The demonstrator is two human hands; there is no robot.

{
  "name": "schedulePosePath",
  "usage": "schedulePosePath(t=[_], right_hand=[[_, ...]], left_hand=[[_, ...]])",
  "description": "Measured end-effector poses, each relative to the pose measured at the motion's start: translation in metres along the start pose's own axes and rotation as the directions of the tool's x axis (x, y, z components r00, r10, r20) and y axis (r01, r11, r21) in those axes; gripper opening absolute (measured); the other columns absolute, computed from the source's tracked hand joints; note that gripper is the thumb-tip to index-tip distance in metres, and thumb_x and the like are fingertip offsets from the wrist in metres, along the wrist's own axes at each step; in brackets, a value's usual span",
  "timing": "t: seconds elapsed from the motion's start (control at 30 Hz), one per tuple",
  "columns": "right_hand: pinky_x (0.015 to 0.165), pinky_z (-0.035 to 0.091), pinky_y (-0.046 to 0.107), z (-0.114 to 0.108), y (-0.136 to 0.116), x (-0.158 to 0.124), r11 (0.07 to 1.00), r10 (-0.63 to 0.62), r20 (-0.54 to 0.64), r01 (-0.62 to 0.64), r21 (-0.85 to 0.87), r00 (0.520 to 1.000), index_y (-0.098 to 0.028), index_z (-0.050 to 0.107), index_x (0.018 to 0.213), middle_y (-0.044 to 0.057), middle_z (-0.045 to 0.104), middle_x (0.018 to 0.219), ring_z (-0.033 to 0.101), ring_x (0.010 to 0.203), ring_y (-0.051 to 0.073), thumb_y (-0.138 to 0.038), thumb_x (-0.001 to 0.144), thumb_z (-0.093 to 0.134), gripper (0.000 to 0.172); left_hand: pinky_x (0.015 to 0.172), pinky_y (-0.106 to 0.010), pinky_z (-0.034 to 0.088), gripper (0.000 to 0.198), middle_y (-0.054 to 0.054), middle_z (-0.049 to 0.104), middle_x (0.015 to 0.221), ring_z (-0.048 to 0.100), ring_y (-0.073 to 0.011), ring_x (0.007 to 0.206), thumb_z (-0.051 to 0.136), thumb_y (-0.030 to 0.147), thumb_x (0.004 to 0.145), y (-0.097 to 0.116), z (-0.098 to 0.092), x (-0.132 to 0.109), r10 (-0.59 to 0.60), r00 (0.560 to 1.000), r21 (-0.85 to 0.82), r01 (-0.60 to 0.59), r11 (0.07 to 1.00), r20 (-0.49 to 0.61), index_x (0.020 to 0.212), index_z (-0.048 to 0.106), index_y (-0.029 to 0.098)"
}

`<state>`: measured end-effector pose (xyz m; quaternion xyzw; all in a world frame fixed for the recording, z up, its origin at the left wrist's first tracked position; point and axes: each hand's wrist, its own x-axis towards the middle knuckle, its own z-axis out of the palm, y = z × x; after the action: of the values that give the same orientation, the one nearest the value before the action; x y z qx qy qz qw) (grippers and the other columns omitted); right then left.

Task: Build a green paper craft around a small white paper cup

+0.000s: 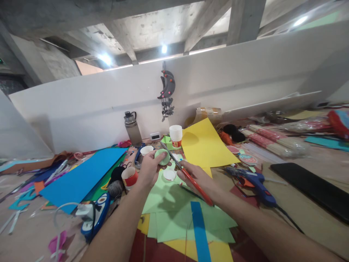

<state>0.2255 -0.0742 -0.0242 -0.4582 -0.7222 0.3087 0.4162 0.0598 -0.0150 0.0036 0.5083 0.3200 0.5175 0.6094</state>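
Observation:
My left hand (150, 168) pinches a round piece of light green paper (162, 157) between thumb and fingers. In my right hand (200, 178) is a pair of scissors with red handles (195, 183), its dark blades angled up and left beside the disc's right edge. Whether the blades touch the paper I cannot tell. Below my hands lie light green sheets (174, 203), with a white paper disc (169, 175) and a dark pencil (191, 191) on them. A red and white paper cup (129, 178) is just left of my left wrist.
A stack of paper cups (176, 135) and a grey bottle (132, 129) stand at the back. Yellow card (208, 145) and a blue glue gun (255, 183) lie on the right. Blue card (87, 178) and a power strip (96, 218) are on the left.

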Motion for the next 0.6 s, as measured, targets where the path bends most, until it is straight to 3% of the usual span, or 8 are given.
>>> schedulePosePath(t=[0.13,0.3,0.6], right_hand=[[0.056,0.038,0.024,0.0010,0.0004,-0.0002,1.000,-0.008,-0.020,0.009,0.017,1.000,-0.021,0.053,0.080,0.000,0.055,0.071,0.048,0.063,0.014,-0.046,0.086,0.050,0.026],[0.051,0.036,0.023,0.0023,0.0027,-0.0004,0.994,0.046,0.024,-0.048,0.095,0.999,-0.020,0.055,0.085,-0.001,0.051,0.065,0.045,0.057,0.012,-0.047,0.085,0.052,0.027],[0.052,0.032,0.023,0.0032,0.0027,-0.0007,0.992,0.035,0.019,-0.037,0.121,0.999,-0.020,0.053,0.080,-0.002,0.046,0.065,0.040,0.057,0.012,-0.050,0.084,0.052,0.031]], left_hand=[[0.045,-0.021,0.031,0.027,-0.001,0.061,0.062,0.058,-0.0109,0.050,0.076,0.032,0.064,-0.0002,0.0003,-0.0013,0.005,1.000,-0.008,-0.005,1.000,0.014,0.075,0.061,0.013],[0.045,-0.021,0.032,0.028,0.000,0.060,0.061,0.057,-0.0107,0.050,0.076,0.034,0.065,-0.0013,-0.0016,-0.0015,0.018,1.000,-0.014,-0.017,1.000,0.023,0.075,0.061,0.013],[0.048,-0.021,0.035,0.025,-0.001,0.060,0.062,0.055,-0.0092,0.050,0.076,0.031,0.064,-0.0009,-0.0020,-0.0021,0.022,1.000,-0.021,-0.022,1.000,0.008,0.074,0.062,0.012]])
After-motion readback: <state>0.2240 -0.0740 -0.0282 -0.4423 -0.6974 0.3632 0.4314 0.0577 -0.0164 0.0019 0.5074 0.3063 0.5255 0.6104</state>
